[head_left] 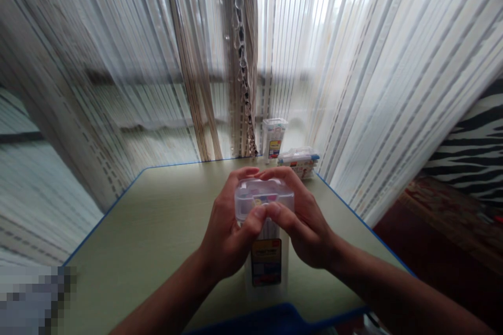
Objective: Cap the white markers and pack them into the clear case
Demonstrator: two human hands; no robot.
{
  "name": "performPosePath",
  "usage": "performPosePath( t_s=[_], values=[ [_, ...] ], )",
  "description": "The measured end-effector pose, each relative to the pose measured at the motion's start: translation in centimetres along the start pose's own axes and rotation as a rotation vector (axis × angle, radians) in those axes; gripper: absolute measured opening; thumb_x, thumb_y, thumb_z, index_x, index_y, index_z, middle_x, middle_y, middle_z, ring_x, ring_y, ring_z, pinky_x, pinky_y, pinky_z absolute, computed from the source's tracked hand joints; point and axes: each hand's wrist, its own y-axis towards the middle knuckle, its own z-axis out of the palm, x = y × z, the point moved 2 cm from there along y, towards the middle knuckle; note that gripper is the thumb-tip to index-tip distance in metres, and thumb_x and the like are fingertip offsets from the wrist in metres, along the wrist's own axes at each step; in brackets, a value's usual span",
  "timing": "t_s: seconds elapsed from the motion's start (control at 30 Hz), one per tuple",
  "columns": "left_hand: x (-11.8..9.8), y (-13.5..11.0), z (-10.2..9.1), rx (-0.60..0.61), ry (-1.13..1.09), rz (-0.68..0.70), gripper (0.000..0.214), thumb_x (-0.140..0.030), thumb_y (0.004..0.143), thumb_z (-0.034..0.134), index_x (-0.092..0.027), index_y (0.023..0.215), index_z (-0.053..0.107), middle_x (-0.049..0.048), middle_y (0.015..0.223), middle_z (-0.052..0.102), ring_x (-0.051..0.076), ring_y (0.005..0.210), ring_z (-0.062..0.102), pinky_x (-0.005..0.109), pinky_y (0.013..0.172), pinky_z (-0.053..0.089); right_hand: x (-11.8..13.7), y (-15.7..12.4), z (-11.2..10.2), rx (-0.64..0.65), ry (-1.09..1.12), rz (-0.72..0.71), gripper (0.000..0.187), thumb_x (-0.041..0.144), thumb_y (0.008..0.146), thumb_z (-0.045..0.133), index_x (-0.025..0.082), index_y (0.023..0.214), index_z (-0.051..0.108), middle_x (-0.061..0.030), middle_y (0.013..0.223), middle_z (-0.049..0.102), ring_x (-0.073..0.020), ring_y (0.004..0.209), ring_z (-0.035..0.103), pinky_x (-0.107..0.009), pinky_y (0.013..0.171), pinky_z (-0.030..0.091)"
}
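Note:
A tall clear plastic box (286,277) with a dark and yellow label stands upright on the table near its front edge. Its translucent lid (245,201) sits on top, between my two hands. My left hand (231,230) wraps the lid's left side, and my right hand (306,220) wraps its right side. Both thumbs press together at the front of the lid, by its latch. The fingers of both hands curl around the back rim. Small coloured items show dimly through the lid; their kind is unclear.
On the pale green table (157,235) with a blue edge, a similar clear box (274,138) stands at the back. Next to it is a clear case (301,161) with blue clips. String curtains (118,89) hang behind, and a beaded strand (241,57) reaches down to the back edge.

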Motion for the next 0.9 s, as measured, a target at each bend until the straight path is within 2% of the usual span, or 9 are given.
performPosePath(
  t_s=[0.27, 0.63, 0.77, 0.9],
  values=[
    [0.06, -0.11, -0.04, -0.022, 0.029, -0.015, 0.041, -0.032, 0.093, 0.058, -0.022, 0.132, 0.048, 0.006, 0.115, 0.064, 0.018, 0.088, 0.064, 0.03, 0.077, 0.052, 0.12, 0.06, 0.01, -0.003, 0.006, -0.009, 0.029, 0.03, 0.09, 0.06, 0.021, 0.117, 0.055, -0.0092, 0.117, 0.062, -0.0252, 0.098, 0.062, -0.041, 0.081, 0.051],
    [-0.09, -0.03, 0.02, -0.022, 0.012, -0.031, 0.042, -0.035, 0.094, 0.058, -0.02, 0.131, 0.048, 0.0076, 0.113, 0.064, 0.019, 0.085, 0.065, 0.03, 0.074, 0.052, -0.12, -0.02, -0.08, 0.001, 0.012, 0.0, 0.026, 0.033, 0.092, 0.059, 0.022, 0.115, 0.054, -0.0078, 0.118, 0.063, -0.0244, 0.097, 0.063, -0.04, 0.08, 0.051],
    [-0.06, 0.05, -0.03, -0.035, 0.028, -0.038, 0.043, -0.035, 0.093, 0.058, -0.021, 0.132, 0.048, 0.0059, 0.112, 0.063, 0.018, 0.086, 0.063, 0.03, 0.076, 0.052, -0.4, -0.11, -0.09, 0.001, -0.028, 0.023, 0.031, 0.039, 0.093, 0.059, 0.024, 0.12, 0.054, -0.0075, 0.115, 0.064, -0.0252, 0.097, 0.063, -0.042, 0.082, 0.052],
    [0.04, 0.16, -0.21, -0.043, 0.025, -0.073, 0.044, -0.035, 0.091, 0.058, -0.022, 0.132, 0.048, 0.0045, 0.105, 0.062, 0.017, 0.078, 0.062, 0.029, 0.07, 0.05, -0.86, -0.21, -0.21, 0.018, -0.057, 0.066, 0.046, 0.046, 0.093, 0.06, 0.025, 0.132, 0.047, -0.0099, 0.12, 0.061, -0.0275, 0.103, 0.062, -0.046, 0.088, 0.053]
  ],
)
